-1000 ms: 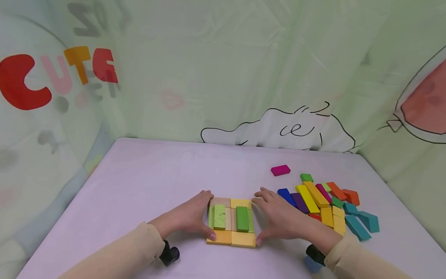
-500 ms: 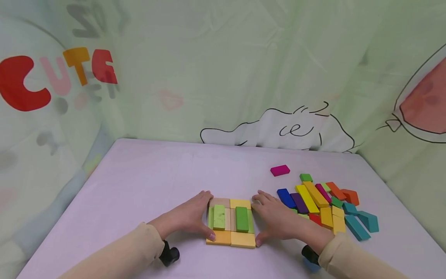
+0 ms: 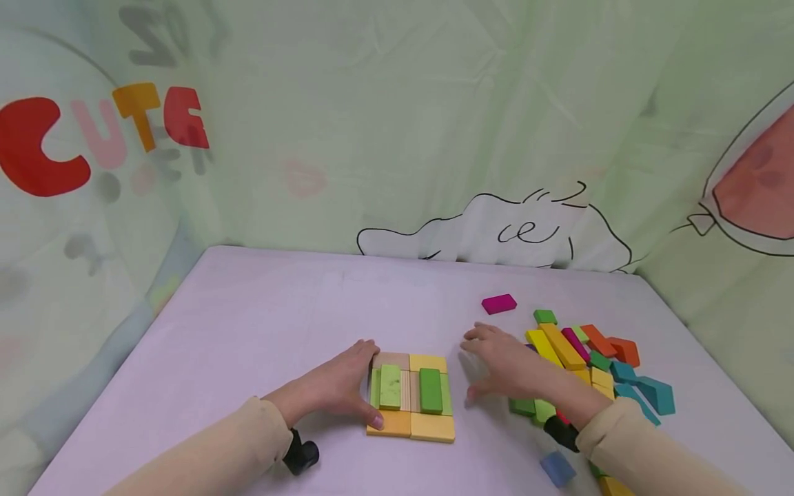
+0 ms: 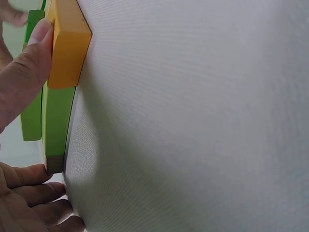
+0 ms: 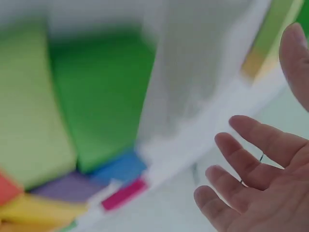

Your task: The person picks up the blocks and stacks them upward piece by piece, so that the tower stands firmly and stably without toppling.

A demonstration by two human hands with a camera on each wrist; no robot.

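green blocks on stack [image 3: 411,396]: two, table [image 3: 260,331] at 6 o'clock
pink block [image 3: 499,303]: one, alone at 1 o'clock
left hand [image 3: 338,384]: fingers straight, pressing stack's 9 o'clock side
right hand [image 3: 505,368]: spread, grasping nothing, over loose pile [image 3: 589,362] at 3 o'clock

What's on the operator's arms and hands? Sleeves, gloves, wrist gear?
Both arms wear long beige sleeves. Left hand and right hand are bare, no gloves or visible rings. A small black camera unit sits at the left wrist, another black unit at the right.

Green, yellow, orange block slab [image 3: 411,396]; multicolour loose blocks [image 3: 583,358]; magenta block [image 3: 499,303].
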